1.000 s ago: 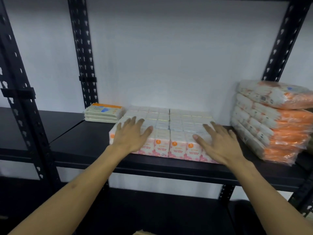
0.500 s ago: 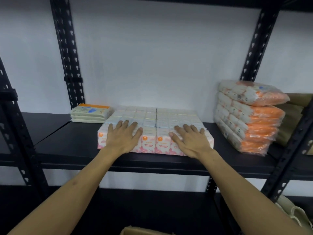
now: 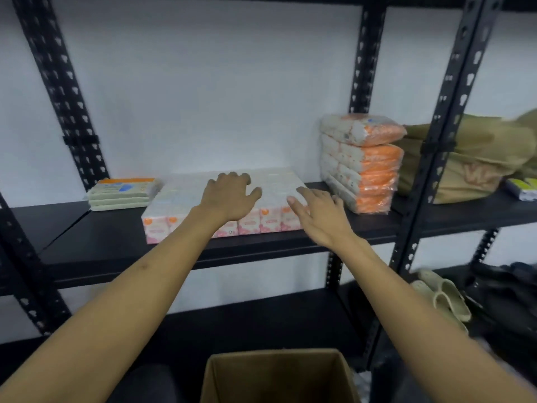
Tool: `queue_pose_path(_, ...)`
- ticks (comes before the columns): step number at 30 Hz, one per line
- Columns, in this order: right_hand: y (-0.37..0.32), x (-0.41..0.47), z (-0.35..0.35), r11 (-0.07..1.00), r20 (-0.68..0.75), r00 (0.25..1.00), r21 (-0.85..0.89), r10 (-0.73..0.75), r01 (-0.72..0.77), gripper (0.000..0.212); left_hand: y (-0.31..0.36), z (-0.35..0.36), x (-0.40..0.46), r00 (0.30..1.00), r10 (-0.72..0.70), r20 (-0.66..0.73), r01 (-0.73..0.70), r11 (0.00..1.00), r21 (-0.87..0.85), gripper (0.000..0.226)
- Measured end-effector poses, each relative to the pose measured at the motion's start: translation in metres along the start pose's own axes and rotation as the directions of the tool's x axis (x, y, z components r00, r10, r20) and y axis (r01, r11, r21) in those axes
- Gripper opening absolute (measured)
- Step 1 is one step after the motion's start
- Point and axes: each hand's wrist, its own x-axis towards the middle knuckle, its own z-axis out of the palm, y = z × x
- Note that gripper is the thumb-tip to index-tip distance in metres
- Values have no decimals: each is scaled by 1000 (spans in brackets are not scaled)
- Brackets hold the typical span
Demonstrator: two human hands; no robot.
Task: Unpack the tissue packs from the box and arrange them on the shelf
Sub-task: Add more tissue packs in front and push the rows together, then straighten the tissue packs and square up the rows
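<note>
While the black shelf [image 3: 116, 242] is carrying everything at chest height, the largest of the task's things, the flat block of pink-and-white tissue packs [image 3: 180, 199], is lying at the middle of its board, its front edge sitting close to the shelf's front lip. Just to the right of that block an orange-and-white stack of wrapped packs [image 3: 360, 161] is standing against the wall, and to the block's left a low pile of pale green packs [image 3: 122, 194] is resting further back. Below the block and nearer the camera, the cardboard box [image 3: 279, 376] is sitting open; its floor is hidden in shadow, so whether any packs are left inside cannot be told.

The block is looking light and soft, film-wrapped and a little slippery, likely to sag or split into rows if lifted from one end; pressing flat on top or squeezing both short sides is seeming the safer hold.

The left hand [image 3: 229, 196] is lying on top of the block, palm down, fingers loosely spread and gripping nothing. The right hand [image 3: 319, 216] is reaching at the block's front right corner, fingers straight and apart, fingertips touching or almost touching the wrapping, holding nothing.
</note>
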Motion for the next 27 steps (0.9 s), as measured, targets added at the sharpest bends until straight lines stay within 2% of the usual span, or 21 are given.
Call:
queue_pose_path(3,35,-64,-20,984,-108,987,147,115,-99,57,52,13,-22,989,147,12,-144,979,-145,52)
queue_pose_path(6,68,-141,-35,899,-136,927,328,349,-290,51,111,38,-44,944,329,14,-327,941,-87,50)
queue_pose_path(9,89,-214,-40,812,-150,826,345,544,-472,45,171,61,-64,862,497,98,-484,866,-127,50)
queue_pose_path(12,102,-287,-41,719,-181,712,363,678,-593,44,228,76,-92,773,623,122,-580,771,-263,46)
queue_pose_path(14,108,-344,-39,626,-189,607,389,772,-676,42,260,88,-121,692,709,134,-632,685,-361,45)
queue_pose_path(17,117,-415,-39,501,-166,476,382,864,-777,38,291,101,-160,606,786,122,-682,592,-429,46)
queue_pose_path(21,136,-482,-43,361,-95,349,312,932,-879,42,331,123,-204,513,849,122,-703,498,-508,48)
queue_pose_path(27,186,-538,-13,190,38,211,302,977,-934,48,390,179,-248,377,878,295,-654,478,-586,43)
